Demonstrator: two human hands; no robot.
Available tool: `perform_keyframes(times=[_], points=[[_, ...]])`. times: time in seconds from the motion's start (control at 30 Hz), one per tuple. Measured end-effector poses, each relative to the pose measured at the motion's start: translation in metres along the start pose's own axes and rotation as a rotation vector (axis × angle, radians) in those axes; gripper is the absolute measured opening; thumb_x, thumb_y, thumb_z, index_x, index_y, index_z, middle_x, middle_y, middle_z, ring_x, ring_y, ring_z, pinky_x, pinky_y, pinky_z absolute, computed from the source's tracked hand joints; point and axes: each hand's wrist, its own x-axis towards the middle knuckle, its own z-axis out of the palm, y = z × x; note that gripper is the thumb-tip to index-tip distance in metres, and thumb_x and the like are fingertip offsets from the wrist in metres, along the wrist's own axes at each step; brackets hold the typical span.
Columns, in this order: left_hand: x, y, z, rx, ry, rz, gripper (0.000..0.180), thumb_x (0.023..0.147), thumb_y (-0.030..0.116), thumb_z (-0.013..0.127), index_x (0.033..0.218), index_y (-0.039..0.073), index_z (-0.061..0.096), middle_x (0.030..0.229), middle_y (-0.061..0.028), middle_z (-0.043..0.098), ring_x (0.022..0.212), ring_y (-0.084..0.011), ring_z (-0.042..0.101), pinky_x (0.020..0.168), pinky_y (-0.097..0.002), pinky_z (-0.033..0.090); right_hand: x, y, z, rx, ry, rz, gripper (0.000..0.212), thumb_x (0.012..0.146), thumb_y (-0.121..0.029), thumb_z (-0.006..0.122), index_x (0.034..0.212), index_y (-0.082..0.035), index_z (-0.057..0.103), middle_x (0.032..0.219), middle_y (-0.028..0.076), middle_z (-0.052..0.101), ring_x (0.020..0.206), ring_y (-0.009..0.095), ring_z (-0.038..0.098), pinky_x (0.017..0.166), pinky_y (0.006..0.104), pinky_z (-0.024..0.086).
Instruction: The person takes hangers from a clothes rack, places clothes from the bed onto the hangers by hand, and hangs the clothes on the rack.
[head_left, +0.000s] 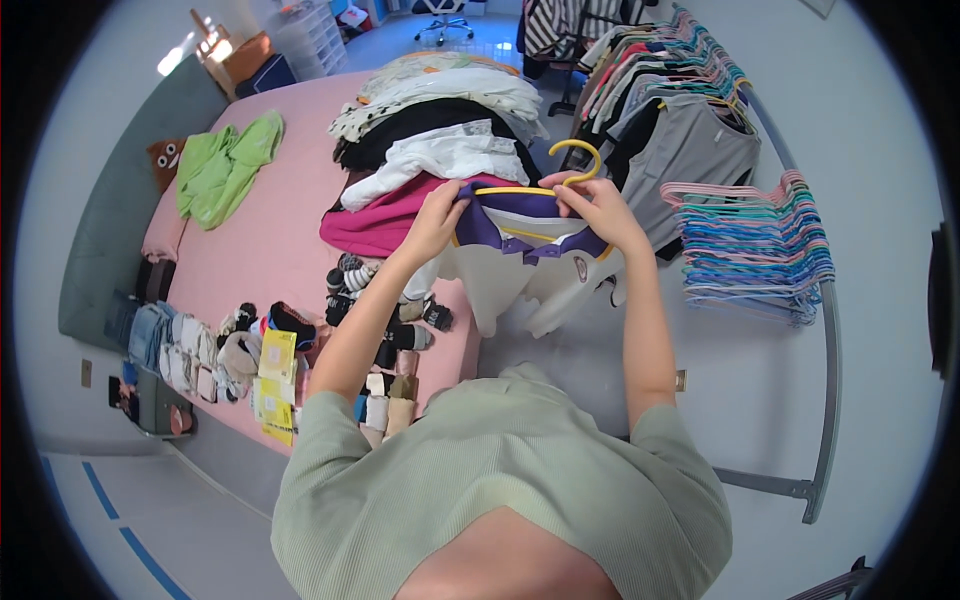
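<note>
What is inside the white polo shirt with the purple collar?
A yellow hanger sits in the white polo shirt with the purple collar: hook and bar ends show. Left hand and right hand grip the collar. The hanger's middle is covered.

You get bright, even room light with soft shadows. A glare patch burns at the upper left. Fisheye bending curves straight edges, and black vignetting rings the sharp picture.
</note>
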Motion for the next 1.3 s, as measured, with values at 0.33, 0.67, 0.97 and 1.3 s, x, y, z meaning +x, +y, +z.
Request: perform_keyframes(times=[0.33, 0.67, 0.97, 1.3], points=[[0.048, -0.039, -0.001, -0.263, -0.118, -0.143, 0.02, 0.086, 0.009, 0.048, 0.103, -0.001, 0.051, 0.091, -0.0117, 0.053, 0.086, -0.0207, 0.05, 0.076, -0.0279, 0.04, -0.036, 0.016, -0.041, 0.449, -0.235, 0.187, 0.033, 0.081, -0.01, 0.054, 0.111, 0.004, 0.052, 0.104, 0.006, 0.057, 0.095, 0.011, 0.052, 0.086, 0.0233, 0.039], [0.135, -0.042, 0.078, 0.08, 0.064, 0.044, 0.037, 0.086, 0.015, 0.049, 0.119, 0.002, 0.04, 0.114, -0.0148, 0.045, 0.111, -0.0274, 0.04, 0.097, -0.0334, 0.028, -0.017, 0.051, -0.042, 0.994, -0.069, 0.266, 0.029, 0.079, -0.008, 0.059, 0.107, 0.0, 0.054, 0.097, 0.001, 0.057, 0.086, 0.006, 0.055, 0.075, 0.0183, 0.044], [0.18, 0.014, 0.104, -0.567, -0.449, -0.3, 0.03, 0.093, 0.02, 0.039, 0.114, 0.0, 0.047, 0.103, -0.0068, 0.054, 0.096, -0.0137, 0.051, 0.084, -0.026, 0.041, 0.039, 0.066, -0.04, 0.898, 0.152, 0.25, 0.028, 0.079, -0.01, 0.062, 0.104, -0.006, 0.049, 0.092, -0.001, 0.054, 0.079, 0.005, 0.052, 0.065, 0.0182, 0.042], [0.219, -0.001, 0.11, -0.39, -0.49, -0.204, 0.052, 0.078, 0.003, 0.058, 0.127, 0.003, 0.04, 0.12, -0.0133, 0.049, 0.108, -0.0175, 0.049, 0.089, -0.03, 0.041, 0.091, 0.09, -0.064, 0.881, 0.553, 0.165, 0.028, 0.087, -0.007, 0.051, 0.114, -0.002, 0.047, 0.1, 0.004, 0.056, 0.088, 0.008, 0.055, 0.07, 0.0203, 0.043]])
